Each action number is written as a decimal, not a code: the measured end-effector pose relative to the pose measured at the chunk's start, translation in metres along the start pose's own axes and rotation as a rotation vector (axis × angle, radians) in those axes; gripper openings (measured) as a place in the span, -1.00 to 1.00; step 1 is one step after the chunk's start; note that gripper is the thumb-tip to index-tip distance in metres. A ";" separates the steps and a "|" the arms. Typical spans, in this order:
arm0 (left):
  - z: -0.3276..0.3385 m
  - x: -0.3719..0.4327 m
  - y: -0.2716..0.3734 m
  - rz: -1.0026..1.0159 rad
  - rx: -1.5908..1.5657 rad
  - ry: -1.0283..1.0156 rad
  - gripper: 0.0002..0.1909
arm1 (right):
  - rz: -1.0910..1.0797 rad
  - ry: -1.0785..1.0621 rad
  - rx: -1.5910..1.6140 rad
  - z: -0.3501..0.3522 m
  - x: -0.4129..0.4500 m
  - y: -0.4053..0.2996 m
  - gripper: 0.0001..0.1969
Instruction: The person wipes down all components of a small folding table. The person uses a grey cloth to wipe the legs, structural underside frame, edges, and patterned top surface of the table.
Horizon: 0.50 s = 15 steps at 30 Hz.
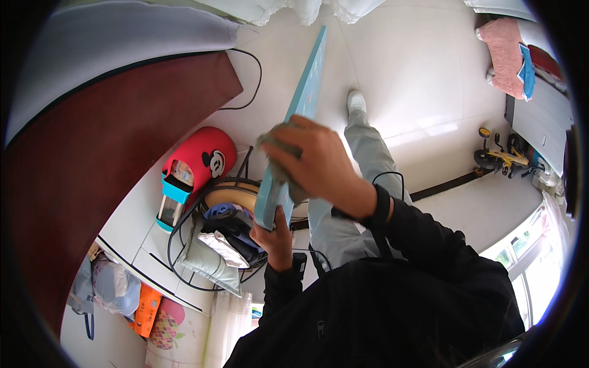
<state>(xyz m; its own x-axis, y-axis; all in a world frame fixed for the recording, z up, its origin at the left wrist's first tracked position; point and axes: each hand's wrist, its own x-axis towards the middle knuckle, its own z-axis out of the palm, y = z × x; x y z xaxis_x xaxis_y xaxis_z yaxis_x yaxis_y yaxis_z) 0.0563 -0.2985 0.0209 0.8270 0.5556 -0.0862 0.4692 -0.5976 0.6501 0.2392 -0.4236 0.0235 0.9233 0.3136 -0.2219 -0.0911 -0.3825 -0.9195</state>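
Note:
A long light-blue panel (306,85) with small printed marks on its face stands on edge before me and stretches away over the tiled floor. Its near end rests in my left hand (272,241), thumb on the face and fingers behind. With my right hand (320,161) I press a crumpled grey-green cloth (278,172) around the panel's upper edge, a little beyond the near end. The cloth hides that stretch of the edge. Both my sleeves are black, and a dark band circles my right wrist.
A dark red wooden board (138,138) fills the left. Below it are a red Mickey Mouse container (204,158) and a round chair holding clothes (230,230) and a pillow (207,257). A black cable (261,73) lies on the floor. A small yellow bicycle (504,158) stands right.

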 end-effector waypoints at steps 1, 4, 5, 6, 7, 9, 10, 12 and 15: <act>-0.004 -0.005 -0.002 0.006 -0.005 0.003 -0.72 | 0.127 0.027 -0.006 -0.004 0.007 0.010 -0.80; -0.013 -0.018 -0.012 -0.115 0.018 0.004 -0.79 | 0.148 0.059 -0.037 0.005 0.022 0.046 -0.78; -0.018 -0.024 -0.019 -0.113 0.020 -0.002 -0.79 | 0.178 0.073 -0.040 0.008 0.026 0.054 -0.78; -0.023 -0.029 -0.028 -0.144 0.012 -0.016 -0.78 | 0.201 0.086 -0.040 0.010 0.033 0.063 -0.77; -0.025 -0.028 -0.031 -0.174 0.010 -0.029 -0.76 | 0.201 0.088 -0.030 0.016 0.040 0.073 -0.77; -0.027 -0.028 -0.036 -0.154 0.015 0.041 -0.77 | 0.170 0.136 -0.102 0.028 0.049 0.091 -0.76; -0.029 -0.029 -0.040 -0.181 -0.009 0.043 -0.76 | 0.191 0.146 -0.054 0.027 0.057 0.095 -0.76; -0.031 -0.030 -0.042 -0.169 -0.038 0.059 -0.68 | 0.224 0.162 -0.086 0.030 0.072 0.114 -0.72; -0.032 -0.023 -0.045 -0.236 0.004 0.009 -0.54 | 0.241 0.128 -0.117 0.024 0.101 0.135 -0.68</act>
<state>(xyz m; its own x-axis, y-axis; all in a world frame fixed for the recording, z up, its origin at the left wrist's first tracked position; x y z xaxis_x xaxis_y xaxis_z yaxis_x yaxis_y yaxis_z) 0.0058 -0.2660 0.0175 0.6913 0.6855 -0.2285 0.6506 -0.4529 0.6096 0.3117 -0.4227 -0.1310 0.9205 0.0928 -0.3795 -0.2762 -0.5325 -0.8001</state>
